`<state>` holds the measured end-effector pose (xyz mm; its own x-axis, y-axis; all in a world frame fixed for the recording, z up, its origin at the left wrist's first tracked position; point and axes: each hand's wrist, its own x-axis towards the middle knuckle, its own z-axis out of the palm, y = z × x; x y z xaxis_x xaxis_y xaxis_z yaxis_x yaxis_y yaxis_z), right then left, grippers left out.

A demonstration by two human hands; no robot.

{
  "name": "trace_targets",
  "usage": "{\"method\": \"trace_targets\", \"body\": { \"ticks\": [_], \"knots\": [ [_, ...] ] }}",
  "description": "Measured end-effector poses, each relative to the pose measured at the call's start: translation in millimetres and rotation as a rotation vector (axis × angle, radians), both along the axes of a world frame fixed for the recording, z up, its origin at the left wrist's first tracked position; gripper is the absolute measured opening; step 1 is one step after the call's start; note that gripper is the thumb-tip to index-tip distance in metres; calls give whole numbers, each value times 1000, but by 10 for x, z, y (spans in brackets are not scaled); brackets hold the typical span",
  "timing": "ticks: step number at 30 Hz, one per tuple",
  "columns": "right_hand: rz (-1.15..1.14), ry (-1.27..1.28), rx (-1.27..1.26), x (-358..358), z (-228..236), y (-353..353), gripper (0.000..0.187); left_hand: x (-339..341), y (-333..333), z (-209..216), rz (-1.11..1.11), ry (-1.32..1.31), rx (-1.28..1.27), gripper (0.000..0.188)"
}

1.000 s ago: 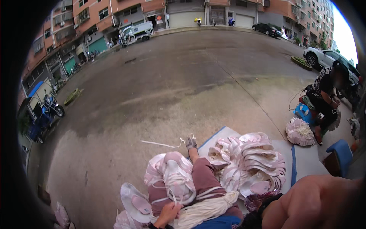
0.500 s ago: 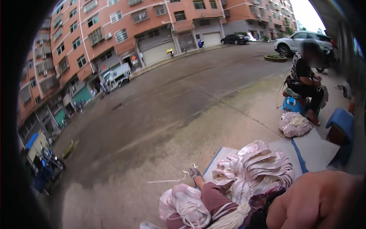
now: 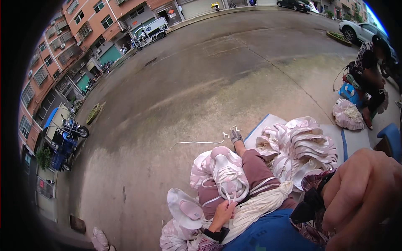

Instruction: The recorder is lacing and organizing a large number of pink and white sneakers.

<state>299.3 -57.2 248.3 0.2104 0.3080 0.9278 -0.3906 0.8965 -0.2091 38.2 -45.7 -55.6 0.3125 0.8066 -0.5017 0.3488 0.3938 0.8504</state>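
On my lap lies a white and pink shoe upper (image 3: 226, 167). The fingers of my left hand (image 3: 225, 214) are pinched together on its white shoelace (image 3: 228, 195), close to the upper's lower end. A thick bundle of cream laces (image 3: 253, 209) spreads across my thighs beside that hand. Left of it are a loose upper (image 3: 184, 209) and a pile of uppers (image 3: 178, 236). My right hand (image 3: 360, 188) is raised very near the camera, large and blurred beyond a black cuff; its fingers cannot be made out, nor whether it holds anything.
Stacked uppers (image 3: 310, 144) lie on a grey sheet (image 3: 272, 121) to my right. A thin white lace (image 3: 199, 142) trails over the concrete by my outstretched foot (image 3: 236, 136). Farther right, a person (image 3: 370, 71) sits by another bundle of uppers (image 3: 348, 114). A blue three-wheeler (image 3: 67, 142) stands far left.
The view has tilted down and shifted left. My left hand, out of sight before, now shows gripping the shoelace. My right hand stays raised near the camera.
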Motion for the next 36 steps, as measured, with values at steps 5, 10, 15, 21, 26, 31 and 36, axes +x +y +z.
{"method": "trace_targets", "body": {
  "ticks": [5, 10, 15, 21, 26, 31, 36],
  "knots": [
    [28, -63, -20, -87, 147, -182, 15, 48, -59, 99, 24, -4, -13, 29],
    [-60, -212, -168, -288, 50, -416, 14, -108, -181, 138, 52, -50, 12, 33],
    [-346, -983, -805, -381, -1165, 64, 14, -62, -250, 228, -101, 126, 123, 37],
    [30, -1114, -1336, -473, -2285, 214, 27, 122, -261, 59, -208, 41, 308, 32],
    [187, -1079, -1465, -570, -2702, 340, 35, 375, -204, 1, -269, 78, 384, 26],
    [-73, -1133, -1286, -677, -2768, 363, 38, 445, -234, 102, -253, 142, 361, 26],
    [37, -1195, -1179, -689, -2810, 354, 29, 446, -310, -28, -350, 200, 493, 28]
  ]
}}
